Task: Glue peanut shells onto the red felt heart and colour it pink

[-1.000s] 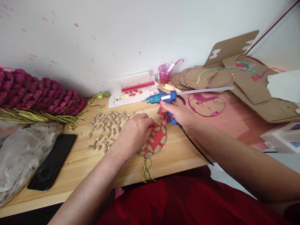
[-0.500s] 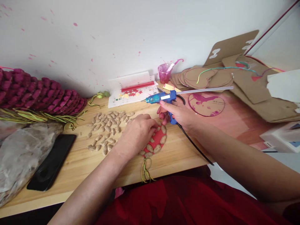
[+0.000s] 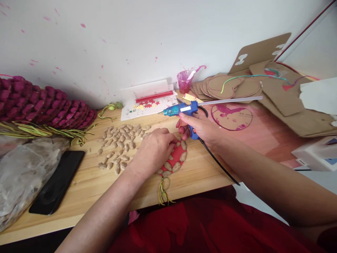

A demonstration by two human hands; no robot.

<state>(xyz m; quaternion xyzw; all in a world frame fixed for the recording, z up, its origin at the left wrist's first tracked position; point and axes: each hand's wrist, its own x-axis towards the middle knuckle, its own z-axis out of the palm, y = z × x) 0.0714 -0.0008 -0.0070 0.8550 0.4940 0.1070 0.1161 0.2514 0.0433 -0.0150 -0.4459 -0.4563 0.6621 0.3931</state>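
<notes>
My right hand [image 3: 201,128] is wrapped round the handle of a blue hot glue gun [image 3: 181,109], its nozzle pointing left and a long clear glue stick [image 3: 231,101] coming out of its back. My left hand [image 3: 160,144] is closed, fingertips bent down over a red backing [image 3: 177,153] edged with unshelled peanuts [image 3: 176,167]. What its fingers pinch, if anything, is hidden under them. Some of my right fingers are curled close to the left fingertips. Yellow-green string [image 3: 163,191] trails from the near end of the red piece. Loose peanuts [image 3: 121,137] lie scattered left of my left hand.
Paper with small stars [image 3: 143,107], a pink-stained cup [image 3: 184,82] and cardboard hearts [image 3: 223,86] stand along the wall. Scissors [image 3: 204,110] lie behind the glue gun. At left are a black phone [image 3: 58,182], a plastic bag [image 3: 28,172] and stacked magenta pieces [image 3: 44,105].
</notes>
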